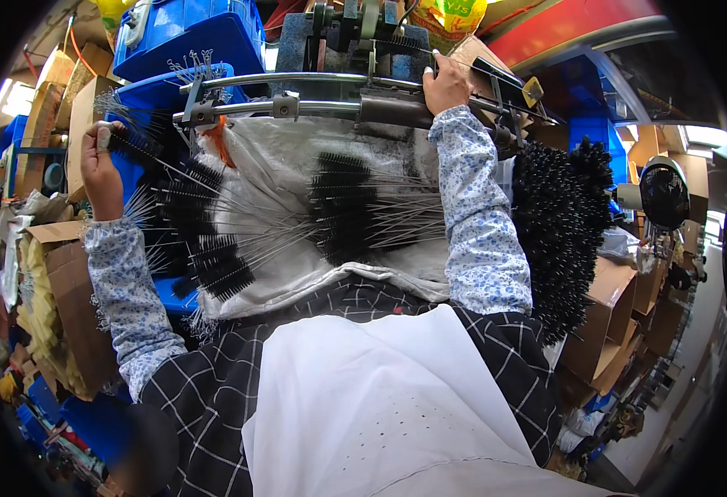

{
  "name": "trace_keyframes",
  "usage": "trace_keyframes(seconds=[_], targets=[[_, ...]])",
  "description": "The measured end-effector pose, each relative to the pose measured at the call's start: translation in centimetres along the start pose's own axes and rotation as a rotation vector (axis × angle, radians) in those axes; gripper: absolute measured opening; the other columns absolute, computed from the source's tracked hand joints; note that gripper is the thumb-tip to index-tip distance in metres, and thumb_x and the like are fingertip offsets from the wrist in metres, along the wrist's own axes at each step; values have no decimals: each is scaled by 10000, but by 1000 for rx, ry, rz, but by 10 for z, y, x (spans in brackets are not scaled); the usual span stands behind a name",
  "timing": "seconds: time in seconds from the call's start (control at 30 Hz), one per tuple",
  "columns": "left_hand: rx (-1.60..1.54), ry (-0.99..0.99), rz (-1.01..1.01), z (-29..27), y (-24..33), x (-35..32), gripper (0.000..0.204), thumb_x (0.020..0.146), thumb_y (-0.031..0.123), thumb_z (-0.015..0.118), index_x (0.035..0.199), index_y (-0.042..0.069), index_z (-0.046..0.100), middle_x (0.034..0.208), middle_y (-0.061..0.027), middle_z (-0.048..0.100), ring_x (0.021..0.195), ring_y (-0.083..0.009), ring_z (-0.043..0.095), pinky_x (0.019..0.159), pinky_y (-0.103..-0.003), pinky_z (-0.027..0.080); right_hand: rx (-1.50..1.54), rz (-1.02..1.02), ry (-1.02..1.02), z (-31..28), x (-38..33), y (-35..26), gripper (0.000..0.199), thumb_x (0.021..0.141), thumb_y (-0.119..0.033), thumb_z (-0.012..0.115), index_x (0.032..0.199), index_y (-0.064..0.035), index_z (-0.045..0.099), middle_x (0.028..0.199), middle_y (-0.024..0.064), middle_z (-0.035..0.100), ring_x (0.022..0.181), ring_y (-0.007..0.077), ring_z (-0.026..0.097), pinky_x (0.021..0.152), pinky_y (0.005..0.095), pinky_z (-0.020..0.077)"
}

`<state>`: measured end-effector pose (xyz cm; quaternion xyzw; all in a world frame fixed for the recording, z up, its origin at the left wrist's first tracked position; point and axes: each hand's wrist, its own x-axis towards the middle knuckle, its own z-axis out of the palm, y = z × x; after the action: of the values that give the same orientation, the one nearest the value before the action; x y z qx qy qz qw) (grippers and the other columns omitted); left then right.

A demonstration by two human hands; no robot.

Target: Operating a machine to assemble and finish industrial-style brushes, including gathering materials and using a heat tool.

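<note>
On the left, my left hand [103, 170] is raised and closed on a twisted-wire brush with black bristles [136, 149], whose wire stem slants down to the right. My right hand [449, 83] is at the machine's [349, 50] right side, fingers bent around the wire end of a second, thin black brush [403, 43]. That brush lies across the machine's top; its exact contact with my fingertips is hard to make out. Between my arms, bundles of black wire brushes [339, 199] rest on a grey-white cloth [268, 153] over my lap, their bare stems fanned out.
Two metal rods [322, 108] cross in front of the machine. A big pile of black brushes [558, 232] stands beside my right forearm. Blue bins [190, 41] are at the back left, cardboard boxes [74, 298] on the left, and more boxes [612, 323] and a fan [664, 193] on the right.
</note>
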<state>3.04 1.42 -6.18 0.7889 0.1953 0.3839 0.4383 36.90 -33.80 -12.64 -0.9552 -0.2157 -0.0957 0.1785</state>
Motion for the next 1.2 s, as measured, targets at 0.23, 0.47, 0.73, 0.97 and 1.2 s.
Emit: trace_keyframes(seconds=[0.23, 0.47, 0.73, 0.97, 1.2], targets=[[798, 267, 393, -77, 37, 19, 226, 846, 84, 480, 1053, 3, 514, 998, -126, 552, 945, -216, 533, 838, -289, 422, 32, -27, 18, 11, -3, -23, 389, 763, -180, 533, 1140, -87, 511, 1105, 73, 521, 1016, 222, 495, 845, 417, 344], [650, 316, 377, -87, 51, 11, 213, 855, 97, 472, 1034, -16, 499, 1014, -153, 550, 916, -230, 552, 851, -313, 428, 2, -21, 36, 17, -8, -67, 337, 762, -152, 541, 1094, -90, 540, 1037, 58, 545, 966, 196, 517, 818, 402, 346], [-192, 413, 29, -45, 50, 13, 213, 878, 140, 449, 1020, -14, 482, 987, -138, 564, 911, -200, 556, 836, -303, 442, -40, -30, 24, 17, -8, -64, 335, 790, -172, 512, 1120, -116, 530, 1045, 35, 547, 966, 177, 519, 854, 393, 321], [-457, 445, -7, -44, 49, 15, 206, 851, 85, 461, 1027, -20, 485, 965, -125, 560, 892, -188, 558, 764, -280, 473, 86, -11, -97, -11, 10, 10, 360, 775, -230, 524, 1115, -112, 529, 1112, 73, 522, 1030, 239, 498, 868, 434, 369], [-507, 211, -103, 38, 60, 11, 198, 883, 126, 445, 1039, 17, 498, 948, -47, 548, 864, -106, 544, 718, -205, 469, -500, -6, -225, -21, 49, 42, 336, 862, -347, 355, 1136, -230, 512, 1188, 65, 489, 1133, 273, 412, 906, 481, 303]])
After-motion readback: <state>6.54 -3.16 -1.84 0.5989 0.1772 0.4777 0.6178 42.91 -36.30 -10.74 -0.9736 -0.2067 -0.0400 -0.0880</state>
